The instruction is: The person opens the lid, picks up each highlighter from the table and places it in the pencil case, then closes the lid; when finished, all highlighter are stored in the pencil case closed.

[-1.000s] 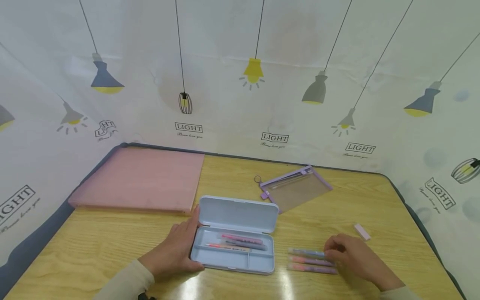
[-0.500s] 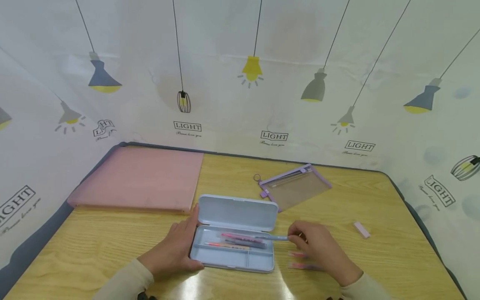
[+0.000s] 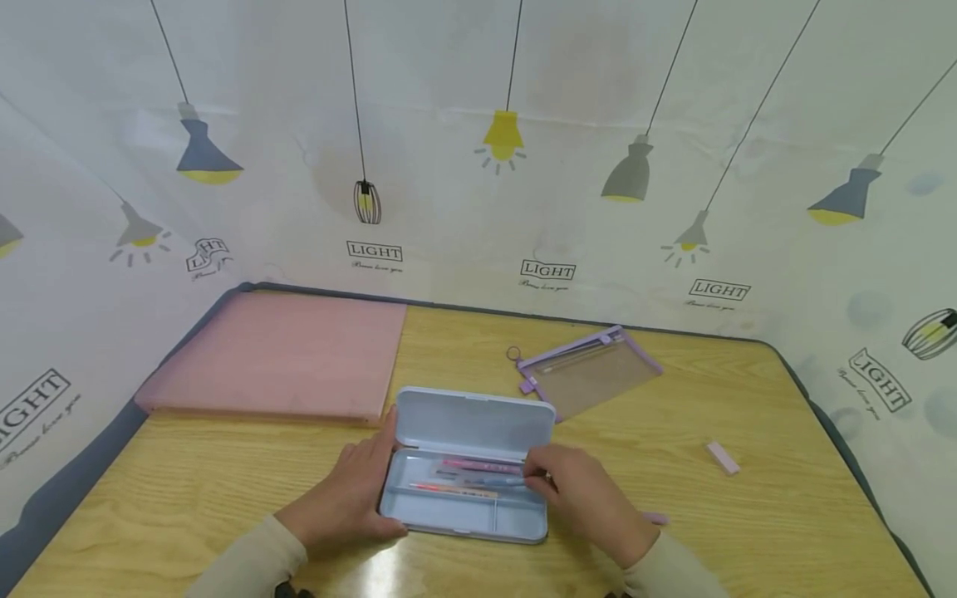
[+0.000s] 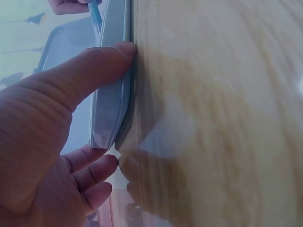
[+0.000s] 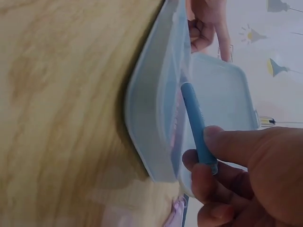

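A light blue pencil case (image 3: 441,519) lies with its lid up, several pens (image 3: 478,492) in its back compartment. Along the case's left end, my left hand (image 3: 355,490) has its thumb at the front edge and its fingers toward the hinge; the left wrist view shows the thumb (image 4: 102,61) pressed on the case wall. Over the case's right end, my right hand (image 3: 583,494) pinches a blue pen (image 3: 497,481) by one end. In the right wrist view this blue pen (image 5: 196,120) slants over the case rim, between thumb and fingers.
A pink folder (image 3: 280,357) lies at the back left. Behind the case is a clear pouch with purple edging (image 3: 649,353). A small pale pink block (image 3: 722,458) lies to the right. One purple pen end (image 3: 655,518) shows beside the right wrist.
My right hand has picked up the blue pen from the pens on the table and carried it left, over the case. The left hand stays at the case's left end.
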`<state>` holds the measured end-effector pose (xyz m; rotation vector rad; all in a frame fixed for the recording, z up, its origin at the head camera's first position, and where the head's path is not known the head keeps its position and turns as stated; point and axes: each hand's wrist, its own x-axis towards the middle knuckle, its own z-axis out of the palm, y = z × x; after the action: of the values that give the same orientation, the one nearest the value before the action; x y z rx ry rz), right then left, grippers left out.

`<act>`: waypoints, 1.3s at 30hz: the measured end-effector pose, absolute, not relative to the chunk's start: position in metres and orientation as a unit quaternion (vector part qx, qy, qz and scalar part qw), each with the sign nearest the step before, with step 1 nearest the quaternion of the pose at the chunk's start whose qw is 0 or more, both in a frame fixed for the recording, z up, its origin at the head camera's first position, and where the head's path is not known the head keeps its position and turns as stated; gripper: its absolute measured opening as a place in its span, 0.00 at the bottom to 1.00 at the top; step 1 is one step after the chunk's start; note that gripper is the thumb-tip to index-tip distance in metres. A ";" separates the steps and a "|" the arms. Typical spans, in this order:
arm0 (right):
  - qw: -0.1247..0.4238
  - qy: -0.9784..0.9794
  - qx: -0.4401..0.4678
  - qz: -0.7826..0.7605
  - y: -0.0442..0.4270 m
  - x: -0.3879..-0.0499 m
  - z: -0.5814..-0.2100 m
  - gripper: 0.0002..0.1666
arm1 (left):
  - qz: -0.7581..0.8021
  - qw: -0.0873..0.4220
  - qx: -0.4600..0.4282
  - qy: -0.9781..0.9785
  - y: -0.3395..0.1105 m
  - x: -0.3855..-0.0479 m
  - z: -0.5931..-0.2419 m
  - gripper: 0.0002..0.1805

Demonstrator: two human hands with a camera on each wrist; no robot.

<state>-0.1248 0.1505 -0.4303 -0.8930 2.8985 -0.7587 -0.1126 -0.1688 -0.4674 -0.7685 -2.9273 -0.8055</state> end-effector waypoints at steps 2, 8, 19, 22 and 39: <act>0.006 0.927 -0.290 -0.239 0.146 -0.125 -0.433 0.05 | -0.257 0.005 -0.245 -0.935 -0.169 -0.113 -0.467 0.79; -0.008 0.923 -0.309 -0.229 0.138 -0.123 -0.442 0.04 | -0.263 -0.001 -0.242 -0.934 -0.169 -0.112 -0.467 0.78; -0.047 0.920 -0.340 -0.189 0.139 -0.121 -0.447 0.08 | -0.259 0.001 -0.246 -0.934 -0.169 -0.113 -0.465 0.79; -0.034 0.921 -0.332 -0.199 0.140 -0.121 -0.445 0.09 | -0.258 -0.001 -0.245 -0.934 -0.169 -0.113 -0.466 0.79; 0.080 0.942 -0.206 -0.253 0.249 -0.117 -0.417 0.16 | -0.267 -0.020 -0.237 -0.934 -0.168 -0.112 -0.466 0.79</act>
<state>-0.1168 0.2491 -0.4169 -0.6162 2.8178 -0.7572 -0.1124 -0.1680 -0.4655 -0.7540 -2.9714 -0.8489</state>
